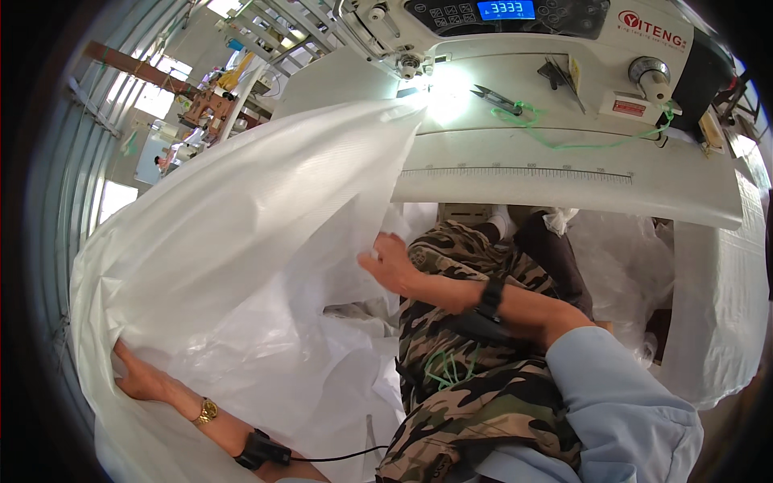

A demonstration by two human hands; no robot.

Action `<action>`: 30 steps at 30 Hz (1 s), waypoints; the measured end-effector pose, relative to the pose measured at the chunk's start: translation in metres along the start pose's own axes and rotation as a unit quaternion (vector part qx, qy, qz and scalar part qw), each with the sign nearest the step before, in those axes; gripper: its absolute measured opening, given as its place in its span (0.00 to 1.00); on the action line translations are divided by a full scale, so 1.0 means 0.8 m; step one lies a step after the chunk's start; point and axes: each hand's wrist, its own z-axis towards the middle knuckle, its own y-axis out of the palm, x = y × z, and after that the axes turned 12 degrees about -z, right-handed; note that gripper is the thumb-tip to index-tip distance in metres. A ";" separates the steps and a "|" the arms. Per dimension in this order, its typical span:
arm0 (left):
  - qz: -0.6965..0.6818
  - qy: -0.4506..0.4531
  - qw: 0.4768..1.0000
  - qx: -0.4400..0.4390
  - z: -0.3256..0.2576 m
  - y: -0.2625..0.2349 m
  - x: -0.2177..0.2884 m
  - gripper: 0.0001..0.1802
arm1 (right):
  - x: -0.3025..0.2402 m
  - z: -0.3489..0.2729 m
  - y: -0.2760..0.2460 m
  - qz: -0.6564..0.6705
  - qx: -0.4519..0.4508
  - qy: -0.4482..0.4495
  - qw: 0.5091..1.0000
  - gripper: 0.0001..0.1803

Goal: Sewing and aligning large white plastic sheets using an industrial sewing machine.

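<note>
A large, translucent white woven plastic sheet (233,193) runs from the sewing machine's needle area (411,68) down to my far left. Low on the left, my left hand (145,380) grips the sheet's edge, and a fold hides some of its fingers. Near the middle, my right hand (390,264) hovers beside the sheet's right edge, above my lap. Its thumb stands apart from the loosely bent fingers, and I see nothing between them. The sheet's corner lies by the machine's bright lamp (449,92).
On the white machine bed (483,181) lie thread snips (498,101) with green cord (555,145) and a dark pointed tool (564,80). A ruler strip (523,171) runs near the front edge. Clear plastic (616,258) hangs below right. Shelving and clutter (213,105) stand back left.
</note>
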 end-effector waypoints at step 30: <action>-0.051 0.051 0.843 -0.533 -0.367 0.119 0.062 0.36 | 0.029 -0.150 -0.224 0.264 -0.214 0.178 0.924 0.14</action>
